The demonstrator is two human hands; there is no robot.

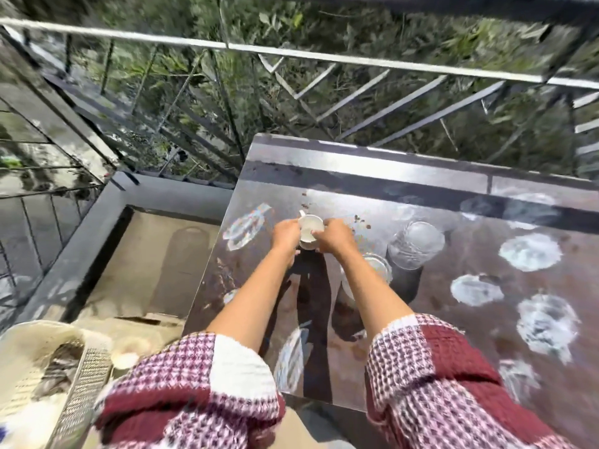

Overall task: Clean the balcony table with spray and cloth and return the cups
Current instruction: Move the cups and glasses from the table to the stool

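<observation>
Holding the white cup (310, 230) from both sides, my left hand (285, 234) and right hand (335, 236) close around it over the glass table (372, 176). Just right of the cup a clear glass (416, 244) stands on the table; white foam patches (530, 251) lie farther right.

White cup (310, 229), maroon-and-white checked sleeves (431, 371), white-blotched dark glass table (372, 186).
</observation>
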